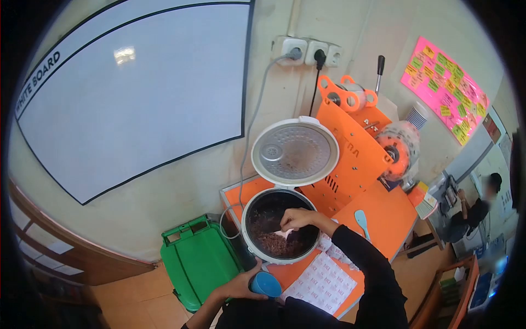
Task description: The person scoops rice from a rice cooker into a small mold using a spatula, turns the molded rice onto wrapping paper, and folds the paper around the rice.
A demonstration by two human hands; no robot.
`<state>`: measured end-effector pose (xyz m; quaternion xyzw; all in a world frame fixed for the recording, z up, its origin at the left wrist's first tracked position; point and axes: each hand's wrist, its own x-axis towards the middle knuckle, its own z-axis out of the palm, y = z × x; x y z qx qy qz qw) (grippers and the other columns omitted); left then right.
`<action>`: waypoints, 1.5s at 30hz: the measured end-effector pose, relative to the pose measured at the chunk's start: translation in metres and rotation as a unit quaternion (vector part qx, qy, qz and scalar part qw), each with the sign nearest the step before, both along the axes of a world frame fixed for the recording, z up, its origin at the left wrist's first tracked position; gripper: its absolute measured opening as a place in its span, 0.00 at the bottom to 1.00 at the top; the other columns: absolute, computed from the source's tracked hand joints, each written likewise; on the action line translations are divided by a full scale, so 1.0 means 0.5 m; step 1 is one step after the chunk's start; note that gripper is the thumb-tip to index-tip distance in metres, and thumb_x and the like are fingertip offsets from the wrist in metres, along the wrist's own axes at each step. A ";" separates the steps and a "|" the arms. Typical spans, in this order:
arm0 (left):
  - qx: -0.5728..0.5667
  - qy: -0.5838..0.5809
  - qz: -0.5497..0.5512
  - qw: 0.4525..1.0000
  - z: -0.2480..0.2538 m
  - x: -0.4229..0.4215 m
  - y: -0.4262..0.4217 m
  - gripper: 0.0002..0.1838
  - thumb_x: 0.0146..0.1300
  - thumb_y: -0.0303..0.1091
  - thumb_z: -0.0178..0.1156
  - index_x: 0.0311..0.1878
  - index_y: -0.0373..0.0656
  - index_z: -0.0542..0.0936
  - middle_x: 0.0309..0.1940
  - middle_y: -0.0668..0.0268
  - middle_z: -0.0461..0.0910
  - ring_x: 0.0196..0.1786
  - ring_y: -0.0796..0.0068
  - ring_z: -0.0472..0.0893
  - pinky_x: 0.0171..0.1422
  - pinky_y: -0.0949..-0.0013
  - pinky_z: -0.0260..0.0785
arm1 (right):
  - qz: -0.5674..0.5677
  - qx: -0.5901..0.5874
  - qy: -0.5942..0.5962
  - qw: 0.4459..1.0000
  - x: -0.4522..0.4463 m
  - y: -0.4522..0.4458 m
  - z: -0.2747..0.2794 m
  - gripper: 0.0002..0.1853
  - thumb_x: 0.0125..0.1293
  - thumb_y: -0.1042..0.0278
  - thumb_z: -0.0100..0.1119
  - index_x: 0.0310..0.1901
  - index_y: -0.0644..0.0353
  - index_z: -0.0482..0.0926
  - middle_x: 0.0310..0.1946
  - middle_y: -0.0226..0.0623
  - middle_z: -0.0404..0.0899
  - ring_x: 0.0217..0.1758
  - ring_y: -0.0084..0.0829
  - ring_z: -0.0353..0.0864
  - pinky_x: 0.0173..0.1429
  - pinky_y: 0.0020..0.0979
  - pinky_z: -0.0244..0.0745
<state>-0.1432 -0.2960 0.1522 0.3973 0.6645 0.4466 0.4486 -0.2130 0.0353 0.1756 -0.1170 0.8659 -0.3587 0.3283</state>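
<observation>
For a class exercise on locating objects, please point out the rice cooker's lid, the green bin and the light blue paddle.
Rice cooker's lid (296,152): head view, inner face of the open lid.
Green bin (203,263): head view, top of its lid.
Light blue paddle (361,219): head view, its broad end.

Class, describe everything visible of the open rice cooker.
The rice cooker has a round, whitish outer body and a dark inner pot holding reddish-brown grains. Its lid stands hinged open at the back, showing a grey, metallic-looking, spotted underside with a small round fitting. The cooker sits upright on the orange table. The right hand reaches into the pot, holding a pale utensil.
</observation>
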 end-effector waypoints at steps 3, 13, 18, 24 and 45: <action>0.014 0.022 0.007 1.000 -0.023 0.001 -0.004 0.67 0.47 0.49 0.77 0.74 0.26 0.39 0.70 0.46 0.61 0.72 0.60 0.63 0.75 0.66 0.52 | -0.010 0.001 0.005 1.000 0.001 0.004 0.001 0.13 0.58 0.61 0.60 0.28 0.63 0.83 0.17 0.29 0.74 0.20 0.21 0.74 0.27 0.27 0.67; 0.205 -0.108 0.199 0.952 -0.036 -0.071 -0.091 0.57 0.46 0.35 0.76 0.77 0.43 0.51 0.72 0.52 0.59 0.73 0.61 0.61 0.78 0.58 0.47 | -0.102 -0.031 0.002 0.994 0.032 0.036 0.037 0.12 0.62 0.61 0.59 0.33 0.62 0.84 0.18 0.27 0.74 0.21 0.19 0.73 0.25 0.25 0.66; 0.229 -0.144 0.340 0.901 0.084 -0.111 -0.028 0.47 0.57 0.38 0.69 0.75 0.40 0.54 0.68 0.52 0.63 0.71 0.59 0.63 0.75 0.57 0.52 | -0.186 -0.081 0.054 0.978 0.074 0.072 0.061 0.11 0.64 0.64 0.58 0.31 0.64 0.83 0.17 0.26 0.73 0.20 0.18 0.71 0.26 0.24 0.66; 0.095 0.084 0.390 0.912 0.025 -0.133 0.186 0.35 0.72 0.55 0.50 0.67 0.34 0.59 0.61 0.44 0.66 0.65 0.55 0.69 0.71 0.64 0.58 | -0.355 0.089 0.244 0.898 0.169 0.020 0.081 0.15 0.64 0.54 0.55 0.32 0.56 0.84 0.18 0.36 0.79 0.22 0.29 0.81 0.31 0.36 0.72; 0.121 -0.388 0.346 0.846 0.055 -0.193 0.245 0.23 0.71 0.57 0.48 0.64 0.60 0.67 0.53 0.60 0.74 0.50 0.58 0.78 0.41 0.58 0.72 | -0.163 0.281 0.599 0.732 0.244 -0.018 0.083 0.07 0.55 0.64 0.64 0.25 0.56 0.79 0.14 0.34 0.74 0.15 0.35 0.76 0.22 0.35 0.73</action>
